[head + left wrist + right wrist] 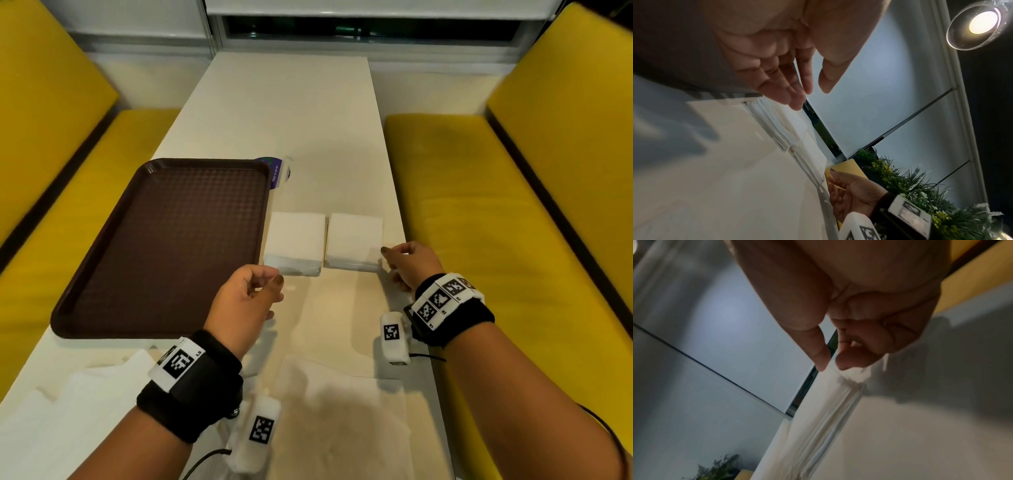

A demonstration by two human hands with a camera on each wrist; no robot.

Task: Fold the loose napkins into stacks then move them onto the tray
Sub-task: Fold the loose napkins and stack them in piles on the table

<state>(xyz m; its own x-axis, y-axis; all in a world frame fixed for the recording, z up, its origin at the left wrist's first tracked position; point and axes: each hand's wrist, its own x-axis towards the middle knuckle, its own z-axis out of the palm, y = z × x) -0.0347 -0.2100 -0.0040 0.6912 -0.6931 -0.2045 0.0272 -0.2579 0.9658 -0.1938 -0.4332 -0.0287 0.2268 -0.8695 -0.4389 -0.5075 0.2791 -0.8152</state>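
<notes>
1. Two folded napkin stacks sit side by side near the table's (281, 113) right edge, just beside the tray's right rim. The left stack (295, 242) almost touches that rim and the right stack (354, 240) lies close to the table's edge. Squared up this near the tray, they probably only need a short slide or lift.
2. The right hand (409, 262) pinches the right stack's near right corner between thumb and forefinger, as the right wrist view shows. This looks like a grip for lifting or straightening it.
3. The left hand (245, 301) hovers just short of the left stack's near edge with fingers relaxed and holding nothing, apparently about to take that stack.
4. The brown tray (164, 246) lies along the table's left edge with nothing visible on it.
5. Loose unfolded napkins (342, 411) remain along the table's near edge, so folding seems unfinished.
</notes>
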